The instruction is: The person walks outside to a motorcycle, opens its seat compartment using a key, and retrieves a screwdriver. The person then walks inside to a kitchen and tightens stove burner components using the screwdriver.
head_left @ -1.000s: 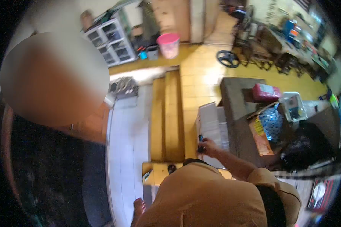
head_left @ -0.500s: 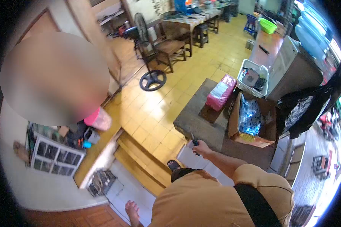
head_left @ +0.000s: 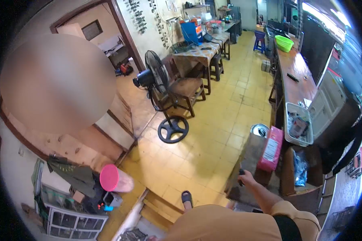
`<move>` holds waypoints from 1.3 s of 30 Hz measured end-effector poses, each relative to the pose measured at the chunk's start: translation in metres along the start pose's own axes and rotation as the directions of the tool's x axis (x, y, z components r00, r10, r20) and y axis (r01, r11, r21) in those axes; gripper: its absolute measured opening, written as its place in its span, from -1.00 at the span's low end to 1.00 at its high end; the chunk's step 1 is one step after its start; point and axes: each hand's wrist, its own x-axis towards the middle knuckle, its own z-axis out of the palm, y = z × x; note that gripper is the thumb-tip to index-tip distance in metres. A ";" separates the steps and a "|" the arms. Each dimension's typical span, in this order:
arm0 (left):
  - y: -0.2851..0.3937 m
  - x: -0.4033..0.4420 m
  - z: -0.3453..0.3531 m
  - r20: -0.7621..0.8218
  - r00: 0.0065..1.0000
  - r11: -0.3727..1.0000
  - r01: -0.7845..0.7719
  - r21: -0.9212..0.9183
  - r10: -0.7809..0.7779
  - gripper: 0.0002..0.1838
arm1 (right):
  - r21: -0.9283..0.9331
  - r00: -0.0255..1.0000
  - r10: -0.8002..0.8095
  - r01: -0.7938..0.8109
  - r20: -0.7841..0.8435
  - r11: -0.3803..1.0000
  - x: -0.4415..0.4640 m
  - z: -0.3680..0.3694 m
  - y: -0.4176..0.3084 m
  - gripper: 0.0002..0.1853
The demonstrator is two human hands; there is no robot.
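Note:
My right hand (head_left: 249, 178) is closed round a slim black-handled tool (head_left: 241, 177); its exact kind does not show. It hovers over the near-left part of a dark worktop (head_left: 249, 156). Close by on that surface lies a pink wrapped pack (head_left: 271, 149) with a white label. To its right, an open cardboard box (head_left: 286, 176) holds a blue plastic bag (head_left: 300, 170). Only a sliver of my left hand (head_left: 152, 238) shows at the bottom edge, beside my shirt, and its fingers are hidden.
A standing fan (head_left: 173, 129) and a wooden chair (head_left: 188, 87) stand ahead on yellow tiles. Steps (head_left: 161, 207) drop at lower left, near a pink-topped bin (head_left: 110, 178). A white basket (head_left: 298, 136) of small items and a long wooden counter (head_left: 295, 80) are at right.
My view has tilted up and shifted forward, bringing more of the room into sight. The right hand still grips the tool. My left hand has almost dropped out of view.

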 end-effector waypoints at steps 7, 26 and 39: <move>0.359 0.154 -0.049 0.002 0.809 0.766 -0.558 0.319 0.588 -0.68 | -0.137 0.957 0.239 -0.262 -0.165 0.955 0.036 0.033 -0.010 -0.86; 1.111 0.105 0.378 0.729 -0.098 0.057 -0.981 -0.185 0.677 -0.56 | 0.203 0.825 0.399 -0.345 -0.400 0.916 0.364 -0.187 -0.179 -0.84; 1.098 0.617 0.491 0.550 0.821 0.701 -0.303 0.646 -0.152 -0.74 | 0.206 0.273 0.820 -0.884 -0.503 0.420 0.600 -0.290 -0.145 -0.77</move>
